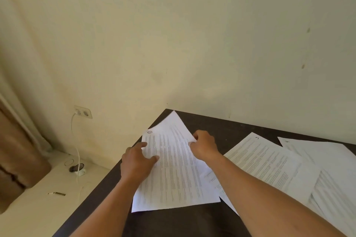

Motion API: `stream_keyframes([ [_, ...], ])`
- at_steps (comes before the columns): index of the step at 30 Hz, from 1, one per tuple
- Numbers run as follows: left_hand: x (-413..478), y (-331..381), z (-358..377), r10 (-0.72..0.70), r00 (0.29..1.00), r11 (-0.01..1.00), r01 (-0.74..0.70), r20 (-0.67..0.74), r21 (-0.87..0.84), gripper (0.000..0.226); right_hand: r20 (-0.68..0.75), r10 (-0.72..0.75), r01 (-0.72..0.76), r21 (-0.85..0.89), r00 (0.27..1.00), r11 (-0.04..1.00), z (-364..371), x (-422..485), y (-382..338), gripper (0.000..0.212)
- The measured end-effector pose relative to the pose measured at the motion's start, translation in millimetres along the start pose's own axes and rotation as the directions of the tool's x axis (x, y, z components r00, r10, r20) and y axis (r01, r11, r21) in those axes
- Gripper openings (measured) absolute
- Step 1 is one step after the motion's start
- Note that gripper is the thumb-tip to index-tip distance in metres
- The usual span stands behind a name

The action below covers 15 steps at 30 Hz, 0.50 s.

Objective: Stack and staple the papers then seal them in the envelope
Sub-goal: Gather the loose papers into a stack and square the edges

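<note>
A printed sheet marked 1 (173,175) lies at the left end of the dark table (221,127), on top of another sheet whose far corner (174,119) sticks out beyond it. My left hand (137,161) rests flat on the top sheet's left edge, fingers spread. My right hand (204,145) pinches the papers' right edge near the far corner. To the right lie a sheet marked 3 (265,159) and a sheet marked 4 (319,150), partly overlapped. No stapler or envelope is in view.
More printed paper (335,192) lies at the right edge. The table stands against a cream wall (192,44). Left of the table are a wall socket (83,112) with a white cable, a small round object (77,168) on the floor, and a brown curtain (17,156).
</note>
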State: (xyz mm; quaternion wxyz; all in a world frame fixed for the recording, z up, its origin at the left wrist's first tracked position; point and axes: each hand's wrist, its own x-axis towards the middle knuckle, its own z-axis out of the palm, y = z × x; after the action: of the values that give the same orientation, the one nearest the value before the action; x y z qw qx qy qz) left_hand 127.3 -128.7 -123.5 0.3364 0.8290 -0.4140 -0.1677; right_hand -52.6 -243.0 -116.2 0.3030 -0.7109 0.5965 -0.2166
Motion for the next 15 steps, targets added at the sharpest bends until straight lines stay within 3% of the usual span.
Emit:
stream_keyframes([
  [4,-6.0,10.3,-12.6,-0.034,0.998,0.976,0.023,-0.048,-0.218,0.083,-0.052,-0.093,0.103,0.269,0.994,0.958,-22.7,-14.9,-18.8,0.01],
  [8,-14.3,32.8,-38.1,-0.085,0.994,0.878,0.044,-0.065,-0.476,0.085,-0.085,-0.133,0.157,0.436,0.987,0.886,-60.1,-31.5,-33.9,0.012],
  [15,-45.9,102.4,-69.1,0.084,0.995,0.829,-0.101,-0.057,-0.549,0.029,-0.15,-0.08,0.151,0.553,0.985,0.82,-131.5,-67.8,-22.2,0.02],
])
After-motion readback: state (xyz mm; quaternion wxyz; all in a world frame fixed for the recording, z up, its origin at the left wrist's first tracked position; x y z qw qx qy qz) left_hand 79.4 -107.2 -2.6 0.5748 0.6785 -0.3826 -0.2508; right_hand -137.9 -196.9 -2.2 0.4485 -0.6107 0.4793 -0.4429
